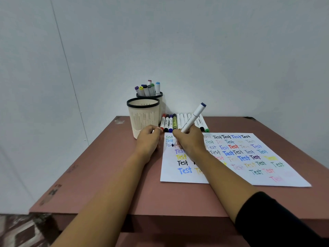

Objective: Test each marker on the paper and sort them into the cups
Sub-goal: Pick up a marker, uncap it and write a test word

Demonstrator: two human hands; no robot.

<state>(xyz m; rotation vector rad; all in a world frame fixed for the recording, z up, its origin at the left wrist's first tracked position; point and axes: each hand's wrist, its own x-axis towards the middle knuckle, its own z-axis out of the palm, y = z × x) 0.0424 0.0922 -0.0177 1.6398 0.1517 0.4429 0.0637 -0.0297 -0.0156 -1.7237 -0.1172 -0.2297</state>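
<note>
My right hand (191, 141) grips a white marker with a dark blue end (194, 117), its tip down on the paper (222, 175) near the sheet's upper left corner. The sheet is covered with "Test" written in many colours. My left hand (148, 139) rests on the table by the paper's left edge, fingers curled; something small and pale shows at the fingertips, what it is I cannot tell. A row of markers (170, 122) lies behind the paper. In front stands a cream cup (143, 120) with a black rim, inside hidden. The rear cup (160, 97) holds several markers.
The reddish-brown table (110, 175) stands against a pale wall; its left and front edges are close. The two cups stand at the back, left of the marker row. Patterned floor shows at the lower left.
</note>
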